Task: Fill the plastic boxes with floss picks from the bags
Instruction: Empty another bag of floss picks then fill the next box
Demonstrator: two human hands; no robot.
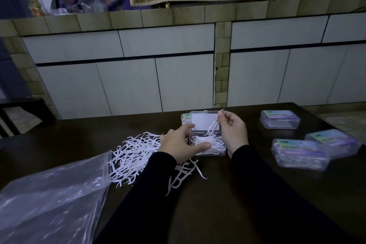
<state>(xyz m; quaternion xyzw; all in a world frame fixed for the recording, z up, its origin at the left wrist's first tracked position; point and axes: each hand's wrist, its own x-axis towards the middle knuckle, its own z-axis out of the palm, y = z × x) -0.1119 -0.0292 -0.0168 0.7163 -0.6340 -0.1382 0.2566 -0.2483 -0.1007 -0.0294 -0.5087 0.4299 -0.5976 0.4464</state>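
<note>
Clear plastic bag (49, 200): lying flat at the near left of the dark tabletop (237, 184), mouth open toward the centre.
Loose floss picks (134, 156): white heap spilling from the bag mouth, spreading right as far as the open box.
Left hand (181, 144): dark sleeve; grip spread around the open box's left front corner, forefinger on its rim, thumb along its front wall.
Open plastic box (208, 142): centre of tabletop, lid raised upright at the rear, picks piled inside.
Right hand (232, 128): grip pinching a few floss picks (213, 125) above the box.
Closed filled boxes: one far right (280, 119), two nearer right, side by side (299, 153) (334, 142).
</note>
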